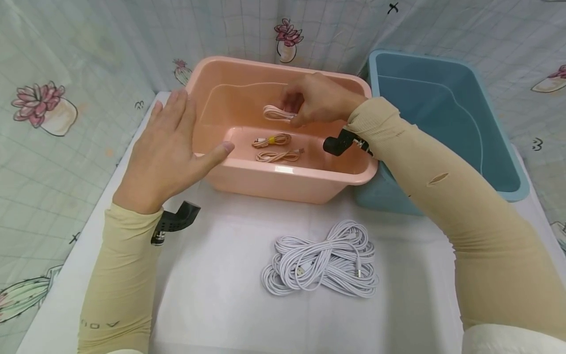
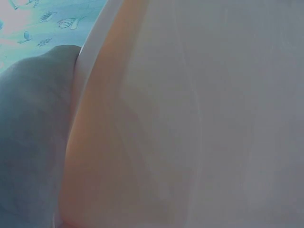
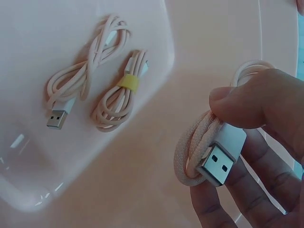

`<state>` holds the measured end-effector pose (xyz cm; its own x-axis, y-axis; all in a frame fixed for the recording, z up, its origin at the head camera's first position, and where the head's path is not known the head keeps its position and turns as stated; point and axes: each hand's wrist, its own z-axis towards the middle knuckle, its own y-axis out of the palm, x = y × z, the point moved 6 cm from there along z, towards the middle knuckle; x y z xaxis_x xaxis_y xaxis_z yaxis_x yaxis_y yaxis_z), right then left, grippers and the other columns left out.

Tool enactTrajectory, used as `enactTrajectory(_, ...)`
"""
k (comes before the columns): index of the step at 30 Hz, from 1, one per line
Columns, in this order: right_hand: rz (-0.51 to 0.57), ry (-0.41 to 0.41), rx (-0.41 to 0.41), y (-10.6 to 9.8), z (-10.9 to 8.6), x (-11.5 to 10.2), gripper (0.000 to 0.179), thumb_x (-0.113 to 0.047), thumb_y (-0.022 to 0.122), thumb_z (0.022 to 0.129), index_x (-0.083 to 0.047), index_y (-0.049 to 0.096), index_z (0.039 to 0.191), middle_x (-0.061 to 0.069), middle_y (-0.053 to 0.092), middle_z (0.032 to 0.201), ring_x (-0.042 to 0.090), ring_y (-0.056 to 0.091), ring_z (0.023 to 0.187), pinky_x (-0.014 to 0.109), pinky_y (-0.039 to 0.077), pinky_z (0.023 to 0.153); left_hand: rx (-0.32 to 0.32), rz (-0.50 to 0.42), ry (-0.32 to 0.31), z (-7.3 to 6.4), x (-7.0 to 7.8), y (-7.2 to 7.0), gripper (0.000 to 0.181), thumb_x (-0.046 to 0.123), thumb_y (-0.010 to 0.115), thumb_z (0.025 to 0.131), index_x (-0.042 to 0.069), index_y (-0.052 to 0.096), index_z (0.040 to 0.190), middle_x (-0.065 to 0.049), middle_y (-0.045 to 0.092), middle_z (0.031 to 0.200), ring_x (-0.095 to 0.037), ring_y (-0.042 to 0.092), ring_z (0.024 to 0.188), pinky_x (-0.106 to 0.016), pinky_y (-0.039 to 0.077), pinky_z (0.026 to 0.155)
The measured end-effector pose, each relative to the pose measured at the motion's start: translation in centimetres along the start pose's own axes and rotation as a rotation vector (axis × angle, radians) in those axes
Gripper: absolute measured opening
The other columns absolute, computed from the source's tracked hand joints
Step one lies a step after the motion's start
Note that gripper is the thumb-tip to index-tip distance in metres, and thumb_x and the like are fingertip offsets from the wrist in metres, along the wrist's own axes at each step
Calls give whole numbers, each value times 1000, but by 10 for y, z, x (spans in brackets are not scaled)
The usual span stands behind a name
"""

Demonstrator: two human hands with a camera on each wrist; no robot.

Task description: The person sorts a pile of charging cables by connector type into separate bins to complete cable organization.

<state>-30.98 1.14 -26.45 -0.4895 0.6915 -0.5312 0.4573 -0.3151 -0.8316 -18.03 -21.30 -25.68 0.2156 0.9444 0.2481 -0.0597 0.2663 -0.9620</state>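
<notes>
My right hand [image 1: 316, 101] pinches a coiled pink USB cable [image 3: 194, 147] between thumb and fingers, inside the pink basin [image 1: 283, 178]. Its metal USB plug [image 3: 218, 166] points toward the camera in the right wrist view. On the basin floor lie two more coiled pink cables: one with a yellow tie [image 3: 128, 82], the other a loose-looking coil [image 3: 85, 71] beside it. My left hand [image 1: 165, 147] rests at the basin's left rim, fingers straight and thumb spread over the near edge. In the left wrist view the hand shows only as a blurred shape [image 2: 35, 133] beside the basin wall.
A blue bin [image 1: 442, 98] stands right of the basin, partly behind my right arm. Nearer on the white table [image 1: 221, 295] lies a pile of coiled white USB cables [image 1: 323, 260]. A patterned curtain [image 1: 110, 39] hangs behind and at the sides.
</notes>
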Motion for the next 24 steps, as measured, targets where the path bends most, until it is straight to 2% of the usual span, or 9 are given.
enactTrajectory(7,-30,-49,4,-2,1,-1,37,-11,74,79,-10,69,115,7,67,110,19,62,99,31,54,90,-2,1,-1,0,0,0,102,74,36,89,4,2,155,-11,-1,165,-28,0,156,-46,-2,129)
enactTrajectory(12,-9,-46,-13,-2,-1,0,35,-13,75,81,-9,68,115,10,68,110,19,64,97,30,55,87,6,-3,5,0,1,-2,102,74,36,89,5,2,155,-11,-1,165,-28,1,156,-46,-1,129)
enactTrajectory(24,-37,-50,3,-3,-4,-5,35,-15,73,83,-10,67,117,8,67,112,18,64,99,31,56,87,26,-9,17,-4,3,-3,103,74,37,89,4,3,155,-12,1,165,-29,4,156,-46,1,129)
